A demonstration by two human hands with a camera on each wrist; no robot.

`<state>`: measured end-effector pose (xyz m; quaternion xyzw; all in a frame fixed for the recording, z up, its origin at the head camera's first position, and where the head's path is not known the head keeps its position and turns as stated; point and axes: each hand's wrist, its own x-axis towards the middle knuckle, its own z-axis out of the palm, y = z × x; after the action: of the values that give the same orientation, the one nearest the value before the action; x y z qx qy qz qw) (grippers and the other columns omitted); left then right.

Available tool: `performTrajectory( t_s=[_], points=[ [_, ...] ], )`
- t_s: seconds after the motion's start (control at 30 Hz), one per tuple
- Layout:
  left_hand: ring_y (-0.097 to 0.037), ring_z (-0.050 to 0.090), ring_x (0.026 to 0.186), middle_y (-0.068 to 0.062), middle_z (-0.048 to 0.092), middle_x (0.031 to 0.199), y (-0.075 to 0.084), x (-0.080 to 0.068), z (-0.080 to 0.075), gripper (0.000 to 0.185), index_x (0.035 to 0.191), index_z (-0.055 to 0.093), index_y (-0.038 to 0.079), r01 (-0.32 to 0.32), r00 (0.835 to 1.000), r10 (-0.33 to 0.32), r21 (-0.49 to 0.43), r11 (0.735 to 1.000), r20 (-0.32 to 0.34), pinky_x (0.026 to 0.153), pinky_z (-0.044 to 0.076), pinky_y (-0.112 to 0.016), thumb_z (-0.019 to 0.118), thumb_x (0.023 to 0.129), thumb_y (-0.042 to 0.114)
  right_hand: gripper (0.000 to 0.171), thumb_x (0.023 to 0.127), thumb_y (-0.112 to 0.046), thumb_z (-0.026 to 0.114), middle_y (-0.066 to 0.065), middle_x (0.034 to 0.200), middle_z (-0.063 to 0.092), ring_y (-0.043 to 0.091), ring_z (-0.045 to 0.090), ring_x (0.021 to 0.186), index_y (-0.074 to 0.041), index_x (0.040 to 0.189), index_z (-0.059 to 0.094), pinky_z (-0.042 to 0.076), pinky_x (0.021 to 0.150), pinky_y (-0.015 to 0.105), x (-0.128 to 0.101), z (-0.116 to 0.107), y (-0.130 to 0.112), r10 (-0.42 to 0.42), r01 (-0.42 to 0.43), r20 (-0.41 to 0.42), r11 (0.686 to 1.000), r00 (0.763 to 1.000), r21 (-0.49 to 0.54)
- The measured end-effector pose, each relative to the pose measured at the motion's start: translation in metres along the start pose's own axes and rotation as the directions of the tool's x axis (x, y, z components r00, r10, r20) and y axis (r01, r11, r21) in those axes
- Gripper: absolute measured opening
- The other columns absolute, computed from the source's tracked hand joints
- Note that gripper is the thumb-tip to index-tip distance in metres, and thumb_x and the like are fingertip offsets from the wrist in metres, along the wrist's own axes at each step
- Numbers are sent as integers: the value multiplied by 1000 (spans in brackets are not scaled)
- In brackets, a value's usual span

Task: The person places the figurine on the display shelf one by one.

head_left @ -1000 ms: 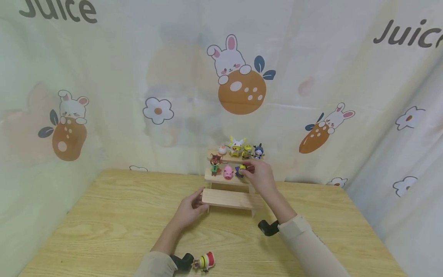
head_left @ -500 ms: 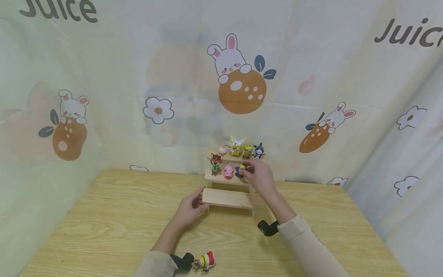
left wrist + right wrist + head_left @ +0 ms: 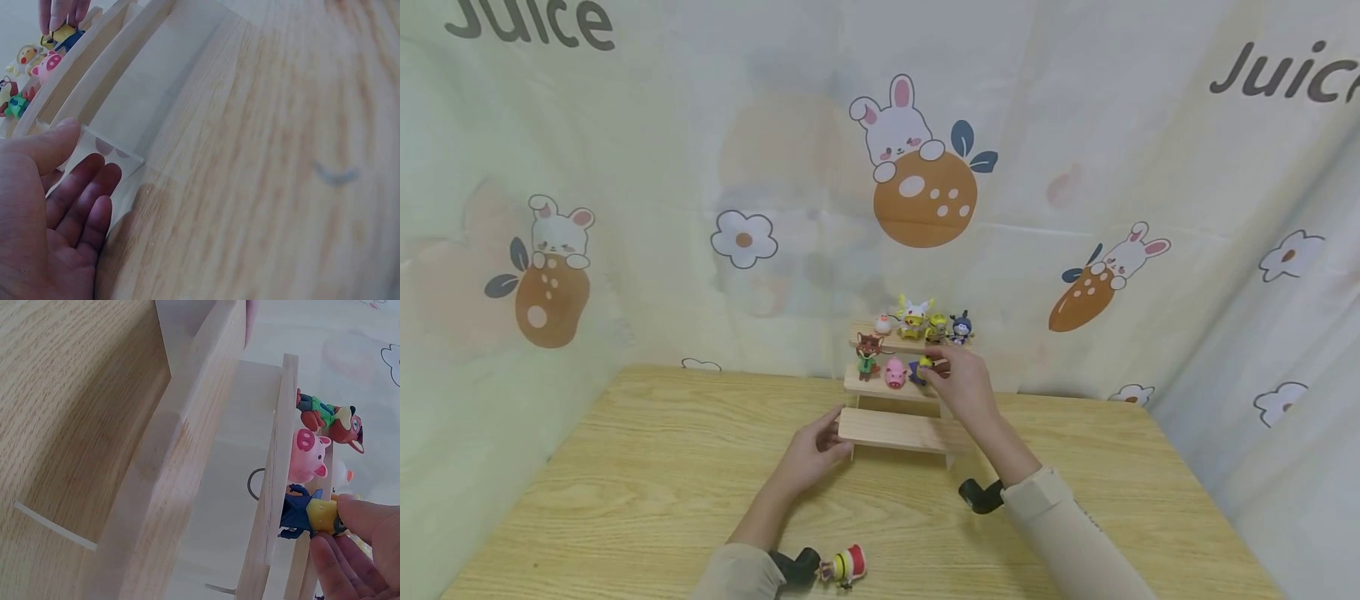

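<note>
Blue-and-yellow figure (image 3: 921,368) (image 3: 307,514), upright on the middle step of the wooden stepped stand (image 3: 891,429), at the right end of that row; head pinched between the fingertips (image 3: 362,515) of the right hand (image 3: 964,385), so right grip closed on the figure. Just beside it to the left, on the same step, pink pig figure (image 3: 894,373) (image 3: 305,455), then brown fox figure (image 3: 867,355) (image 3: 331,417) in a green shirt, each apart from the next. On the top step behind, four small figures in a row: white-and-orange figure (image 3: 882,323), yellow long-eared figure (image 3: 913,317), yellow-green figure (image 3: 936,327) and dark blue figure (image 3: 959,327). Bottom step bare of figures, its left end touched by the left hand (image 3: 813,454) (image 3: 47,215); thumb laid against the board's edge, fingers loosely bent beneath, nothing clasped, so left grip open. Stand placed at the far edge of the wooden counter (image 3: 625,467), close against a pale curtain (image 3: 700,167) printed with rabbits, carrots and flowers. Near the front edge of the counter, beside the left sleeve (image 3: 737,575), red-and-white striped figure (image 3: 844,566) lying on its side, well apart from the stand. Black wrist-camera mounts seen under both sleeves.
</note>
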<state>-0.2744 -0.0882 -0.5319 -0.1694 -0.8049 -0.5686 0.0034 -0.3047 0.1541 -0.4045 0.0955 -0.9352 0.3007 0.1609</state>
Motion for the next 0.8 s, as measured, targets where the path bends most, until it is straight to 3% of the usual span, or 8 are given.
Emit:
performTrajectory(
  t_s=[0.43, 0.7, 0.8],
  points=[
    [-22, 64, 96, -14, 66, 111, 1, -2, 4, 63, 144, 40, 7, 10, 1000, -10, 2, 1000, -16, 83, 53, -28, 68, 88, 14, 32, 85, -20, 71, 11, 109, 67, 24, 69, 87, -10, 116, 66, 58, 76, 35, -7, -7, 3, -14, 14, -16, 1000, 1000, 17],
    [-22, 64, 98, -14, 65, 114, 4, 0, 5, 65, 146, 37, 7, 13, 1000, -13, 1, 1000, 6, 87, 53, -32, 67, 89, 17, 25, 89, -21, 67, 10, 107, 69, 23, 70, 86, -8, 111, 68, 59, 74, 33, -25, -21, 4, -12, 36, -155, 988, 988, 150],
    [-22, 63, 99, -14, 65, 114, 5, 1, 5, 65, 146, 37, 8, 15, 1000, -15, 3, 1000, 6, 88, 53, -33, 67, 89, 17, 23, 90, -20, 66, 8, 104, 70, 22, 69, 86, -9, 110, 68, 58, 74, 29, -45, -23, -3, -29, 45, -69, 970, 997, 239]
  ],
)
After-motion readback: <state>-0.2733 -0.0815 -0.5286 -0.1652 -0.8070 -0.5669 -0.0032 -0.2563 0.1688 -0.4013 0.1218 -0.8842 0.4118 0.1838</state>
